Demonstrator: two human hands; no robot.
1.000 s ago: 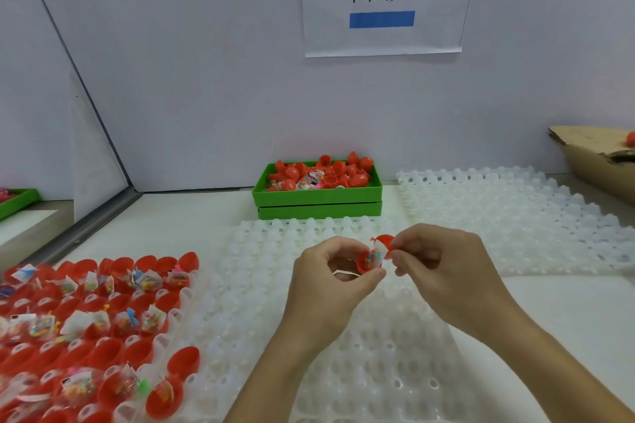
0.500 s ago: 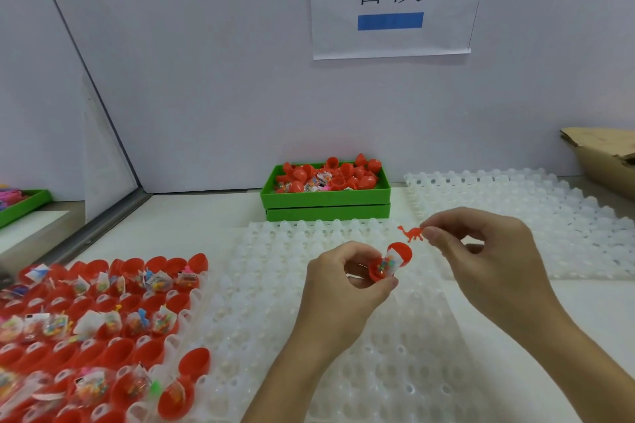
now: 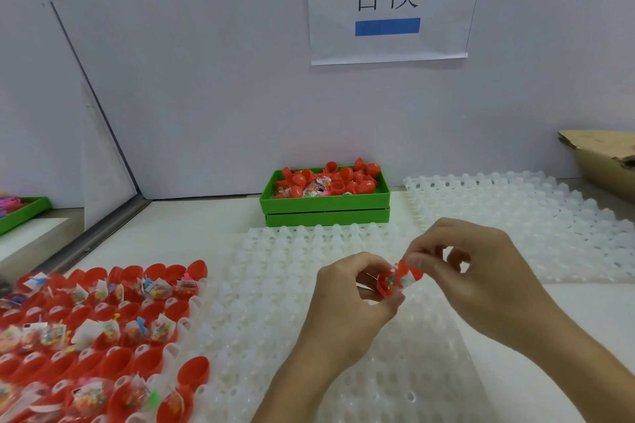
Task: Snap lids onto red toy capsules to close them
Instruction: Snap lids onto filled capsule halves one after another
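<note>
the left hand [image 3: 347,299] held a red capsule [image 3: 390,283] over the middle of the white dimpled tray [image 3: 261,285], fingers and thumb curled round it, its open mouth showing small coloured bits and a clear packet inside. the right hand [image 3: 481,285] was right against it, fingertips [image 3: 417,259] pinched at the capsule's upper right edge; whatever they nipped was too blurred to make out. at the near left, rows of open red capsule halves [image 3: 86,323], many with little packets in them, sat in another tray. farther back stood a green bin [image 3: 326,206] heaped with red pieces. a second white tray [image 3: 515,216] lay to the right, and a paper sign [image 3: 388,3] hung on the far wall.
</note>
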